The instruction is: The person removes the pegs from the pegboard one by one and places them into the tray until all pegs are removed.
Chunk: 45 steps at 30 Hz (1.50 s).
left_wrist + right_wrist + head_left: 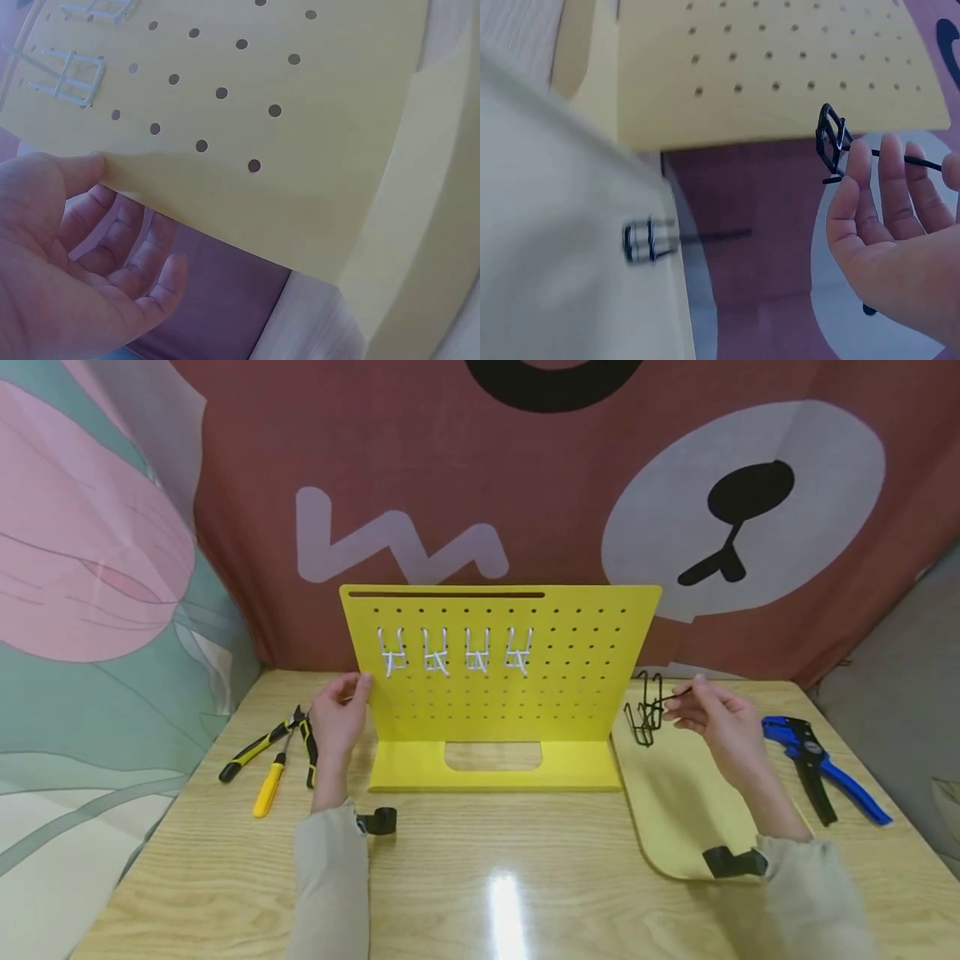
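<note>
A yellow pegboard (570, 693) stands upright on its base, with several white wire hooks (477, 649) in a row across its upper left part. At its left edge my left hand (340, 714) grips the board, thumb on the front face (49, 247) and the other fingers partly hidden behind. To the right of the board, my right hand (718, 718) holds a black wire hook (654, 697) by its long prong; in the right wrist view the hook's square end (829, 140) points toward the board. Another black wire hook (651, 240) lies in the pale yellow tray (667, 802) below.
Left of the board lie yellow-and-black pliers (255, 755) and a yellow-handled screwdriver (268, 787). Right of the tray rests a blue-and-black wire stripper (817, 764). The wooden table (450, 877) extends in front, and a patterned cloth (420, 460) hangs behind the board.
</note>
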Motion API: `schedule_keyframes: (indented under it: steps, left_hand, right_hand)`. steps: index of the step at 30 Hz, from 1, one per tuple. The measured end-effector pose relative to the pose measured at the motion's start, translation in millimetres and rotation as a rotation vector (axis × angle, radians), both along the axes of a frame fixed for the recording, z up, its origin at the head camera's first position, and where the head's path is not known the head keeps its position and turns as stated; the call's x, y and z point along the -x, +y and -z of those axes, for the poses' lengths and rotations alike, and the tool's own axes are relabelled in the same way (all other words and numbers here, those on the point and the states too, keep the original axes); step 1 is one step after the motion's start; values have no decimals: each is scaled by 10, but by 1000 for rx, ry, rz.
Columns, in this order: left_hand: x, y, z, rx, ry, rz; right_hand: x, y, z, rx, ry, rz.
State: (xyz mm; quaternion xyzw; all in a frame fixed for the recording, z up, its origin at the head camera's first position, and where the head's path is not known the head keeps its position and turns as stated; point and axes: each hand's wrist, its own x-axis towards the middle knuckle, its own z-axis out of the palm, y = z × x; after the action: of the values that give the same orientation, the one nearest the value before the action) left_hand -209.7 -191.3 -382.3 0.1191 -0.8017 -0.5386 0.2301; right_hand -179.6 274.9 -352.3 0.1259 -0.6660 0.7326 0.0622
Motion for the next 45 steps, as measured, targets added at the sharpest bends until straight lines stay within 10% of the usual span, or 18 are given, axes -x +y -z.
schedule_keyframes:
  steps: [13,24,45]
  left_hand:
    - [-8,12,-9,22,5,0]
    - [0,0,9,16,11,5]
    - [-3,-12,1,-4,-3,20]
  right_hand:
    - [96,430,311,14,-13,182]
    - [621,1235,1117,-155,-65,199]
    - [364,759,640,-230,-200,189]
